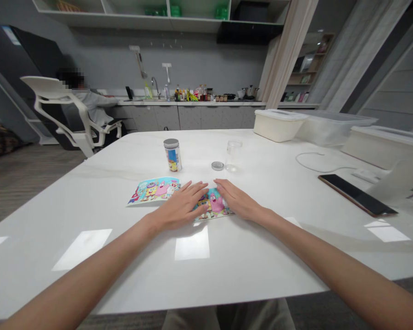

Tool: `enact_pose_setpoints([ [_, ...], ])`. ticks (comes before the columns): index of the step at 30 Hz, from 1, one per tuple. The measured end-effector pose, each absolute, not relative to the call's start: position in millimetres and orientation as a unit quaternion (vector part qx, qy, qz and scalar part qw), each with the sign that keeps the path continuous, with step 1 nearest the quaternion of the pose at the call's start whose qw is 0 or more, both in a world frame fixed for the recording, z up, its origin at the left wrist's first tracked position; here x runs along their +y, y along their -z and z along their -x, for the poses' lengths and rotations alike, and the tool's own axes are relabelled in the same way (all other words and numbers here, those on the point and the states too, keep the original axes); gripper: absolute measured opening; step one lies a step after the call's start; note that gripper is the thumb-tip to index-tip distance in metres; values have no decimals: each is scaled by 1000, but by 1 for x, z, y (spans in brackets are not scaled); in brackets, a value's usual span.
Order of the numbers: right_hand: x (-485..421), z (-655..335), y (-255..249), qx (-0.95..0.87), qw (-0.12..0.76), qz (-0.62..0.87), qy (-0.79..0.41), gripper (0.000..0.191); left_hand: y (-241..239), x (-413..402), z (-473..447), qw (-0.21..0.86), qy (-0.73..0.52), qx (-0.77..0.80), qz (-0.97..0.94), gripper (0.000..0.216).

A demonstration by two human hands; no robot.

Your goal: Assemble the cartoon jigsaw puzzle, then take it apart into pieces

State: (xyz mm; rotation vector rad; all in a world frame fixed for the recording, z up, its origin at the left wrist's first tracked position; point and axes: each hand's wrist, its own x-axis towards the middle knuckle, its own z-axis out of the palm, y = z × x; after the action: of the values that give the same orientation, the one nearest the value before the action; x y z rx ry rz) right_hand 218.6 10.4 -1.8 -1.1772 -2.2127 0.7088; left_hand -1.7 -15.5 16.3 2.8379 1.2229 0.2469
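Bare forearms (89, 270) reach in from the near edge of the white table (165, 279), ending at two hands laid palm down nearer the wearer than the lidded jar (172, 156), which stands upright. Both hands are flat rather than clenched. On the jar's near side and a little to its right, the left hand (181, 205) has its thumb spread from its fingers and resting on a colourful cartoon sheet (215, 206). Farther right of the jar, the right hand (239, 201) covers the other end of that sheet, fingers close together. The sheet lies on the table between the two hands, pressed under both.

A second cartoon sheet (154, 190) lies just in front of the jar, spreading out to its left; its right end runs behind the left hand, and whether they touch cannot be told. Right of the jar are a loose round lid (217, 165) and, just beside that, a clear jar (233, 156) standing without its cap.

Well to the jar's right lie a dark tablet (358, 195) and a white cable (316, 156), with storage tubs (278, 126) beyond. Behind the jar, across the room, bottles line a kitchen counter (223, 103); back and left of it, a person in a grey sleeve (99, 101) sits in a white chair (48, 87).
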Motion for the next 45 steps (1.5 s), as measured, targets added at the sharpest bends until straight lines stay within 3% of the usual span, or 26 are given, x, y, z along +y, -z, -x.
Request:
enact_pose_setpoints([
  [5, 24, -223, 7, -744, 336, 463, -344, 50, -39, -9, 38, 35, 14, 384, -922, 68],
  [9, 33, -224, 5, -616, 425, 454, -485, 44, -43, -3, 57, 52, 32, 421, -905, 96],
  [14, 30, -224, -4, -543, 441, 452, -553, 38, -41, -5, 54, 69, 8, 411, -909, 86],
  [22, 38, -228, 1, -646, 361, 477, -474, 40, -41, -9, 50, 77, -13, 399, -914, 73],
  [26, 40, -243, -8, -789, 249, 419, -374, 44, -39, -8, 51, 72, -19, 400, -914, 73],
  [31, 34, -260, -28, -897, 90, 351, -254, 84, -39, -7, 51, 70, -15, 403, -912, 75],
  [45, 28, -260, -31, -929, 80, 285, -222, 80, -35, -8, 51, 79, -27, 401, -912, 77],
])
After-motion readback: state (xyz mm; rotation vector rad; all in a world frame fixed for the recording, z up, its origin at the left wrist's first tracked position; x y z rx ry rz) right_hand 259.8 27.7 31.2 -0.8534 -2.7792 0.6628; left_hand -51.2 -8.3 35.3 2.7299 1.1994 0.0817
